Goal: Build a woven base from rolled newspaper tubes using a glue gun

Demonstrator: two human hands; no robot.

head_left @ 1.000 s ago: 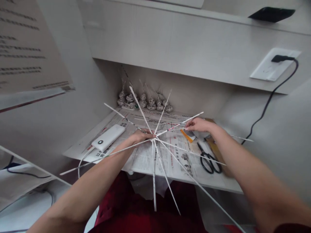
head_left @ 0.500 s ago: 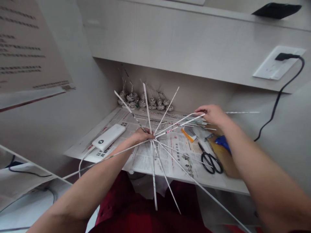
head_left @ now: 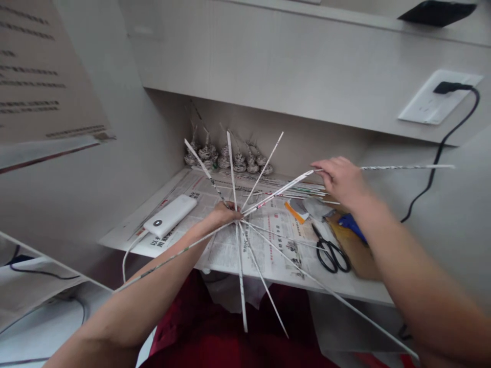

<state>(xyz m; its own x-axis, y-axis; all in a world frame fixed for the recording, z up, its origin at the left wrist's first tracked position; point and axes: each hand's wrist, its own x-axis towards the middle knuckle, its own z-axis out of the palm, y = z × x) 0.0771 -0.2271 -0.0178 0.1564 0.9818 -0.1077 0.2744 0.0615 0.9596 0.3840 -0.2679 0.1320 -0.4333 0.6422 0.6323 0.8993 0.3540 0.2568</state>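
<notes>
Several thin rolled-paper sticks fan out like spokes from a common centre. My left hand pinches that centre just above the newspaper-covered shelf. Up and to the right, my right hand is closed on a long paper stick, whose free end sticks out to the right past the wrist. Between the two hands this stick lies close along another spoke. Further spokes point towards my lap, and one long strip runs over my left forearm. The exact crossing under my left fingers is hidden.
Black-handled scissors lie on the newspaper, near a blue object on brown cardboard. A white power bank with a cable is at left. Woven gourd shapes line the back, with loose paper sticks before them.
My right hand has moved slightly up and right, and more of its stick shows beyond the wrist. The two right-hand strips now lie together. My left hand stays at the centre.
</notes>
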